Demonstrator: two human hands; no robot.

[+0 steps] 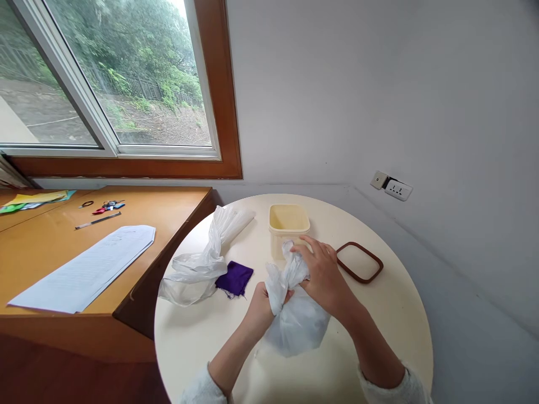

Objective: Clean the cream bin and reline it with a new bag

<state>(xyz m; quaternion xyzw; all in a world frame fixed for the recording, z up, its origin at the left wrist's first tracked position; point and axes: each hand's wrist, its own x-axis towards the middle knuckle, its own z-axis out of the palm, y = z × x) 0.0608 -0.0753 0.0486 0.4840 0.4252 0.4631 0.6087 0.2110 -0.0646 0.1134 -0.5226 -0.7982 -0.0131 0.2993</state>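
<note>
Round cream tabletop point(393, 317) by a pale wall. Filled white plastic bag point(297, 334) sits near its front, in the middle, both hands at the neck. Left hand point(260, 312) grips the left side of the gathered plastic, fingers curled in. Right hand point(325, 276) is bent over the other side, thumb and fingers pinching around the twisted neck; exact fingertip contact partly hidden.

Progress, as judged: neck is gathered and twisted, ends sticking up, so a knot looks part-worked. Whether it is being tied or undone, cannot tell. Contents remain inside, not identifiable through the plastic. Bag neck unsettled; handling of it seems unfinished.

Just behind: open-topped cream plastic container point(278, 245), rounded-square, no lid on. To its right, brown rounded-rectangular frame point(370, 252) lies flat, apart from the container; clear centre or none, unsure. Left side: crumpled translucent plastic bag point(196, 269), touching a folded purple cloth point(236, 279) with frayed edge.
</note>
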